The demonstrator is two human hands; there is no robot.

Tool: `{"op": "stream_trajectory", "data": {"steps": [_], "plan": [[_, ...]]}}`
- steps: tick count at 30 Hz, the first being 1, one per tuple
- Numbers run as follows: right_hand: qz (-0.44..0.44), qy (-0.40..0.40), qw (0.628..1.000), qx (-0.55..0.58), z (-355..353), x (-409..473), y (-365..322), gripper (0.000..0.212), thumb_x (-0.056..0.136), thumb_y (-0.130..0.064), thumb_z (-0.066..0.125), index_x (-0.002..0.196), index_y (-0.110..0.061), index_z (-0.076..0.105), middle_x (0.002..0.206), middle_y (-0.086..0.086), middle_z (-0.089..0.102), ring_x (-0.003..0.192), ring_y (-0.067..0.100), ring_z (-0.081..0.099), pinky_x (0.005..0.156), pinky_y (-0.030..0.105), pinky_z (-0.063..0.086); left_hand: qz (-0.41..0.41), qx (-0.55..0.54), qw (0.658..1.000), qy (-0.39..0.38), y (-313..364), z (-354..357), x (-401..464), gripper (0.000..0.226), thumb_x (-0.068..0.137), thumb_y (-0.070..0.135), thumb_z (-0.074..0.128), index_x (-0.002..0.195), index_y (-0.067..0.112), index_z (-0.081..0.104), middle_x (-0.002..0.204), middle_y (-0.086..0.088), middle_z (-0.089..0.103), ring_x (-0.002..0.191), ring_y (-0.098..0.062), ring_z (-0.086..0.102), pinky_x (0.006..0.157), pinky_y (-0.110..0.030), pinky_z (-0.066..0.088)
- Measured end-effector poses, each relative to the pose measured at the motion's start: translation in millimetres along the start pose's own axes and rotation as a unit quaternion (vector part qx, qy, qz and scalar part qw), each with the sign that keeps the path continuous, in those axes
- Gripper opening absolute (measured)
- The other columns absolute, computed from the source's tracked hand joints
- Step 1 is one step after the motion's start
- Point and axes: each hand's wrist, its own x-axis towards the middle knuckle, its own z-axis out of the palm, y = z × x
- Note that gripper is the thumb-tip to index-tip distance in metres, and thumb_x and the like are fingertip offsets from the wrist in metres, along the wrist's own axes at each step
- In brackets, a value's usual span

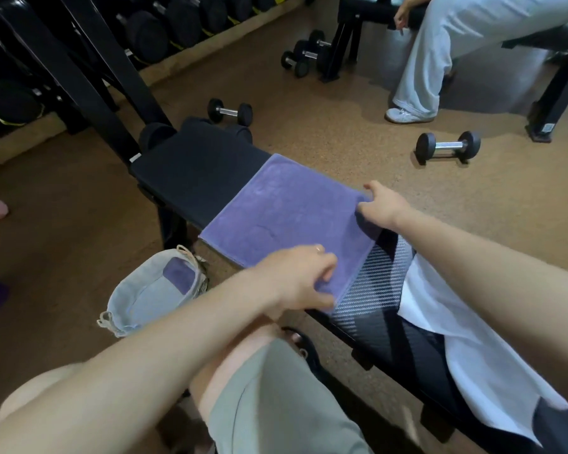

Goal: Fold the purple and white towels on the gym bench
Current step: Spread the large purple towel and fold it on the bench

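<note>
Basket (pixel 151 296) on floor left of surface (pixel 191 172), a purple piece inside. Purple towel (pixel 276 211) lies flat across surface, already folded to a rectangle, layered edge on the near side. Left hand (pixel 300 280) pinches the near corner, fingers curled on the cloth. Right hand (pixel 381 204) grips the far-right corner at the surface edge. White towel (pixel 456 339) spread on surface right of purple, unfolded. Step judged: next fold of purple. Do it well: lift both corners together, carry across to the far-left edge, match corners, smooth flat. Room: bare surface beyond purple to the left is open; right edge of towel sits at the surface rim, could slide off. Dumbbells (pixel 448 147) on floor, well apart.
</note>
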Motion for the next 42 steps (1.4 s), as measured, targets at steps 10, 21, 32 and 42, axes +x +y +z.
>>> {"op": "stream_trajectory", "data": {"steps": [10,21,32,42], "plan": [[0.149,-0.007,0.969,0.195,-12,18,22,0.034,0.077,-0.019,0.08,0.099,0.001,0.065,0.083,0.012,0.058,0.066,0.026,0.055,0.068,0.035,0.049,0.04,0.287,0.957,-0.034,31,41,13,0.038,0.102,0.04,0.05,0.126,0.011,0.056,0.127,-0.01,0.054,0.107,-0.03,0.06,0.067,-0.036,0.037],[0.158,0.055,0.973,0.158,-17,25,34,0.023,0.07,-0.01,0.074,0.092,-0.003,0.068,0.092,0.018,0.069,0.082,0.032,0.064,0.075,0.038,0.057,-0.107,0.195,0.968,-0.115,44,55,15,0.032,0.097,0.002,0.047,0.129,0.0,0.049,0.129,-0.015,0.043,0.113,-0.036,0.051,0.069,-0.041,0.039],[0.106,0.107,0.971,0.184,-28,24,31,0.013,0.076,-0.005,0.062,0.087,-0.011,0.063,0.086,0.012,0.071,0.077,0.03,0.063,0.072,0.038,0.055,-0.099,0.173,0.974,-0.107,48,25,8,0.022,0.098,0.013,0.05,0.114,0.008,0.064,0.1,-0.007,0.047,0.102,-0.03,0.056,0.072,-0.035,0.041],[0.083,-0.007,0.895,0.439,-49,51,-61,0.016,0.093,-0.007,0.053,0.077,-0.012,0.053,0.064,0.004,0.055,0.04,0.007,0.033,0.038,0.017,0.028,-0.189,-0.266,0.944,0.054,-52,-70,-48,0.032,0.098,0.013,0.051,0.066,0.017,0.051,0.064,0.011,0.06,0.067,-0.004,0.062,0.07,-0.023,0.053]]}}
